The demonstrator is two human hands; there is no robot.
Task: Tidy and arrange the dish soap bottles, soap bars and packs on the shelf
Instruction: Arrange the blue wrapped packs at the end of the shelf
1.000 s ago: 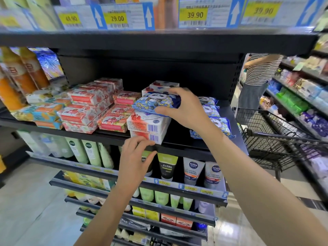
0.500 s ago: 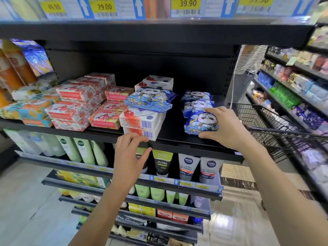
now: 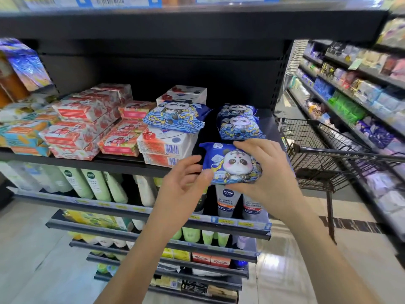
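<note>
panda pack (image 3: 232, 164) is held in the air just in front of the shelf (image 3: 122, 166) edge, below a stack (image 3: 240, 126) of like packs. the right hand (image 3: 269, 172) grips it, fingers curled over its top and right side. the left hand (image 3: 182, 185) has loose, spread fingers, its thumb touching the pack's lower left corner; no firm hold shows. likely risks: the glossy wrap slips from a mostly one-handed hold, or setting it on the soft stack tips that over the shelf edge. a stray pack (image 3: 175, 118) lies crooked on white boxes (image 3: 166, 145).
</note>
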